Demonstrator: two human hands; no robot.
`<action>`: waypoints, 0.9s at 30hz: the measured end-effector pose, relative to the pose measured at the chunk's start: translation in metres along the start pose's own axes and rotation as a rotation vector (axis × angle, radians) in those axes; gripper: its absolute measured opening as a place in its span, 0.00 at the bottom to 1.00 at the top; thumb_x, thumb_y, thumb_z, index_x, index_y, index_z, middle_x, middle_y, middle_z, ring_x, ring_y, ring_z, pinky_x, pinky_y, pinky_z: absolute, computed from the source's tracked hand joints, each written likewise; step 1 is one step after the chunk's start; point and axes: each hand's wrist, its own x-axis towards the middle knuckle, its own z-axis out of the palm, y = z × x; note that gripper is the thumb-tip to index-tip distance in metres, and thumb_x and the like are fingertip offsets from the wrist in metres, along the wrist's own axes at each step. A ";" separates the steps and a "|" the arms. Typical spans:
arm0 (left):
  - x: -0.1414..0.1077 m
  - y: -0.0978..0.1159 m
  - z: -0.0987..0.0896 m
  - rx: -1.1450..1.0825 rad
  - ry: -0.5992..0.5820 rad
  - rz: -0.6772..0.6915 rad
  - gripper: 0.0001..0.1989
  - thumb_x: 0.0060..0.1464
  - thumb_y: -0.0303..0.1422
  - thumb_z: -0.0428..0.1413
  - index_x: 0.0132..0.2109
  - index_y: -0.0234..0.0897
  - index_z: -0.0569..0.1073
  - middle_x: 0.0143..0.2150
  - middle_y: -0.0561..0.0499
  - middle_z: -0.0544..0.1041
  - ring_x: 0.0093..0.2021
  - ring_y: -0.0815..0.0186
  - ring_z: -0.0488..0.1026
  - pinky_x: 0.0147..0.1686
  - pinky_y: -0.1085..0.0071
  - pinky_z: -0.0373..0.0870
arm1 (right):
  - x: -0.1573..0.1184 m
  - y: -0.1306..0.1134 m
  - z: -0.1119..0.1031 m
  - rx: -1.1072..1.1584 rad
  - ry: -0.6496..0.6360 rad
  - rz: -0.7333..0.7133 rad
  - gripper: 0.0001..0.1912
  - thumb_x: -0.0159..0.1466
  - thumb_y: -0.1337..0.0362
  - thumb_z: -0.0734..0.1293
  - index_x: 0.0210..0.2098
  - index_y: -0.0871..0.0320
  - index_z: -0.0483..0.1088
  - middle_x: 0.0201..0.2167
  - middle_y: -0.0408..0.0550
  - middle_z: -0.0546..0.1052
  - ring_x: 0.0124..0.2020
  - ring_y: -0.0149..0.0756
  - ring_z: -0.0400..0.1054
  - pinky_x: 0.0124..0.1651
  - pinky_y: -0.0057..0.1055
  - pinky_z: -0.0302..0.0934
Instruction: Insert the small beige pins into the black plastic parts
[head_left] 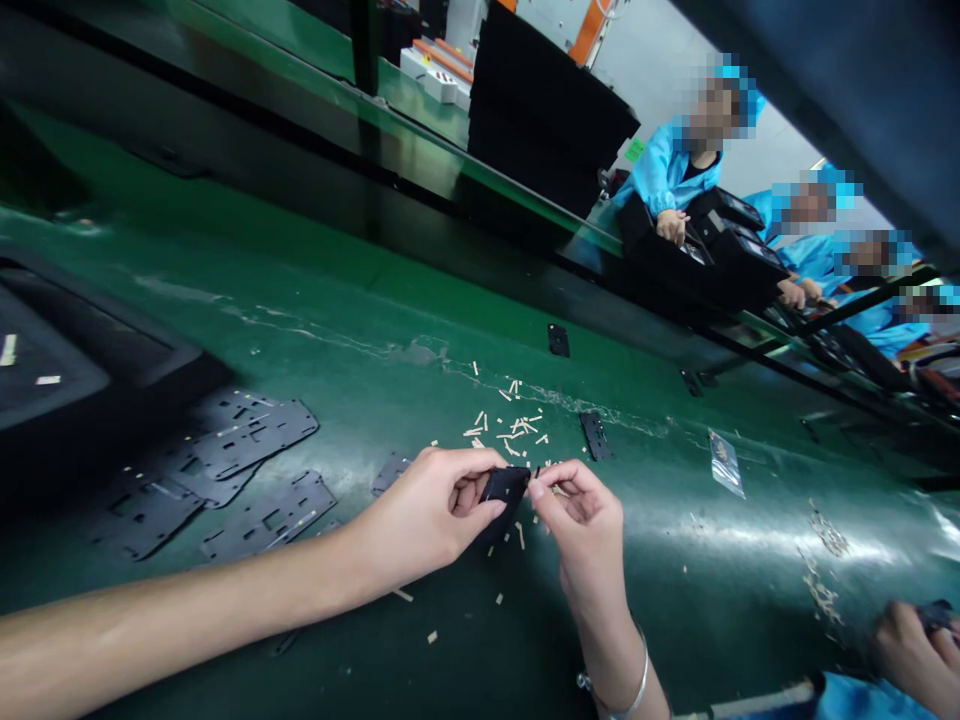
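My left hand is closed on a small black plate, thumb on its near face and fingers behind it. At the plate's upper right corner, my right hand pinches a tiny dark piece between thumb and index finger. Small pale strips lie scattered on the green table around and beyond both hands. Flat black plates with cutouts are piled to the left of my left hand.
A black tray stands at the left. Small black parts and a clear bag lie beyond my right hand. Another person's hand is at the lower right. People in blue work across a dark rail.
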 end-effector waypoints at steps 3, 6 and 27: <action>0.000 -0.001 0.000 -0.018 -0.007 -0.008 0.05 0.50 0.29 0.51 0.33 0.33 0.70 0.19 0.59 0.56 0.20 0.75 0.52 0.19 0.78 0.49 | 0.001 0.001 -0.001 0.027 -0.026 0.022 0.06 0.55 0.64 0.67 0.26 0.59 0.67 0.23 0.41 0.67 0.20 0.24 0.56 0.20 0.22 0.51; 0.000 -0.001 0.000 -0.024 -0.010 -0.013 0.05 0.50 0.29 0.51 0.33 0.33 0.70 0.19 0.59 0.56 0.20 0.75 0.52 0.19 0.78 0.49 | 0.002 0.001 -0.002 0.033 -0.030 0.021 0.06 0.55 0.63 0.68 0.26 0.59 0.67 0.23 0.41 0.67 0.21 0.25 0.56 0.20 0.22 0.51; 0.003 -0.001 -0.002 -0.332 -0.105 -0.096 0.06 0.49 0.31 0.53 0.35 0.32 0.69 0.27 0.54 0.68 0.27 0.71 0.65 0.27 0.75 0.61 | 0.003 -0.004 -0.005 0.071 -0.051 0.025 0.06 0.55 0.63 0.69 0.28 0.58 0.69 0.21 0.41 0.69 0.21 0.25 0.61 0.20 0.21 0.54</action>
